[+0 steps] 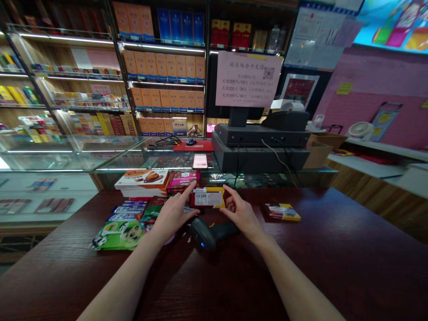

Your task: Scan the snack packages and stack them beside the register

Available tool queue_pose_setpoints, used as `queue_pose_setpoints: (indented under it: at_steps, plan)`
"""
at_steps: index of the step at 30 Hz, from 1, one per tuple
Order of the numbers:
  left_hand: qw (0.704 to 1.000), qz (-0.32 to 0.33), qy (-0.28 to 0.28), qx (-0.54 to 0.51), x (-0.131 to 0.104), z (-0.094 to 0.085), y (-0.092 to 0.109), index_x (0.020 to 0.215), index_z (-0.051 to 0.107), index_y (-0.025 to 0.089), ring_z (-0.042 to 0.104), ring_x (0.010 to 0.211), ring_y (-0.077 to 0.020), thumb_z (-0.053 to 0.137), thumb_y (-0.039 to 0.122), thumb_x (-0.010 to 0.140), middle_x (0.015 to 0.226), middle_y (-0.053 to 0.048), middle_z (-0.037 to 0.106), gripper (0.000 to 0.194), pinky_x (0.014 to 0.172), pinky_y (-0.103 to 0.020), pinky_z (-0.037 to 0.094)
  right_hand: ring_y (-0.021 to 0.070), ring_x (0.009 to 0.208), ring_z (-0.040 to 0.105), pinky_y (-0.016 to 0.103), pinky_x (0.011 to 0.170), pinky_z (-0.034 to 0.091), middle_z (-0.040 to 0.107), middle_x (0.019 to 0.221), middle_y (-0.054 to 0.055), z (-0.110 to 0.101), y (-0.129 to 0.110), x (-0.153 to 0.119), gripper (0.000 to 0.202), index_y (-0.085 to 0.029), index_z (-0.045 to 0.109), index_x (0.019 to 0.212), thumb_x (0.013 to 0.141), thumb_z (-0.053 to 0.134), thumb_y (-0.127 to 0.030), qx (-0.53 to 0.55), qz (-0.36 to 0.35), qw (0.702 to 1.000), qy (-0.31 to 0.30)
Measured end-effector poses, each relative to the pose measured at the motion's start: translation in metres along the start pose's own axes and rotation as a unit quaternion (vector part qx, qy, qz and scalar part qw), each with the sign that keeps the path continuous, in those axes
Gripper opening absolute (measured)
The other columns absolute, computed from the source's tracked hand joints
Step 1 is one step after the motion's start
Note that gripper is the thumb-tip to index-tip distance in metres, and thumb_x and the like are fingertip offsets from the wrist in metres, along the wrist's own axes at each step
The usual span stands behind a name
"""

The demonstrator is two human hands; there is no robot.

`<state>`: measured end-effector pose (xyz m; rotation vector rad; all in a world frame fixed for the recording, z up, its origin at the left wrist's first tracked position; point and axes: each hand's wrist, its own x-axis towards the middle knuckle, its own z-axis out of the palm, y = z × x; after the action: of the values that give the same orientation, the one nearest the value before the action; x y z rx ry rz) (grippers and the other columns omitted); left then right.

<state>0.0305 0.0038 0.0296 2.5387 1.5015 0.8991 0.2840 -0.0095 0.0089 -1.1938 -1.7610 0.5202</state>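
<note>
Between my two hands a small red and yellow snack packet (209, 197) is held up, its white barcode label facing me. The fingers of my left hand (177, 209) grip its left end. My right hand (241, 210) pinches the right end between thumb and fingers. Just below lies a black handheld barcode scanner (204, 234) with a blue light, its handle pointing right. A similar red and yellow packet (281, 212) rests on the table to the right. Left of my left hand are a green panda snack bag (117, 235) and several blue packets (129, 209).
Behind the snacks sit a white and orange box (142, 180) and a pink packet (182, 180). A glass counter (157, 158) borders the dark table (321, 267). On it stands a cash register (261, 149) with hanging cables and a paper sign (247, 80). Stocked shelves (163, 84) line the back.
</note>
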Motion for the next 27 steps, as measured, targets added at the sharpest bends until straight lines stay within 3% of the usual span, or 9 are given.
queue_pose_setpoints:
  at_steps: [11,15,20,27]
  plan:
    - [0.993,0.038,0.008,0.115,-0.0003,0.001,-0.006,0.151,0.033,0.028,0.064,0.09,-0.0248,0.071,0.044,0.084,0.095,-0.004,0.067,0.079,0.085,-0.037,0.048,0.0131,0.065,0.057,0.027,0.069,0.051,0.058,0.079,-0.005,0.0014,-0.0031,-0.0009,0.074,-0.029,0.043,0.146,0.078,0.066,-0.016,-0.014,-0.004,1.0,-0.016]
    - [0.99,0.057,0.04,0.119,-0.0008,-0.0011,-0.0062,0.148,0.038,0.032,0.061,0.103,-0.0265,0.072,0.045,0.082,0.111,-0.006,0.066,0.076,0.091,-0.04,0.046,0.013,0.066,0.057,0.027,0.07,0.051,0.058,0.079,-0.004,0.0014,-0.0033,-0.0018,0.074,-0.028,0.042,0.147,0.079,0.066,-0.016,-0.017,-0.007,1.0,-0.018]
    - [0.988,0.108,0.076,0.084,-0.0003,-0.0039,-0.0044,0.146,0.04,0.029,0.049,0.127,-0.0282,0.073,0.039,0.082,0.142,-0.008,0.051,0.072,0.104,-0.044,0.042,0.0124,0.066,0.056,0.026,0.07,0.05,0.057,0.081,-0.004,0.0014,-0.0015,-0.0019,0.073,-0.029,0.041,0.147,0.079,0.065,-0.016,-0.01,-0.01,1.0,-0.022]
    - [0.983,0.127,0.064,0.114,-0.0004,-0.0027,-0.0074,0.15,0.034,0.027,0.05,0.126,-0.0272,0.071,0.037,0.085,0.141,-0.009,0.054,0.075,0.104,-0.043,0.041,0.0123,0.067,0.056,0.025,0.068,0.049,0.057,0.082,-0.004,0.0032,0.0022,-0.0025,0.074,-0.028,0.039,0.148,0.08,0.066,-0.017,-0.006,-0.009,0.999,-0.038]
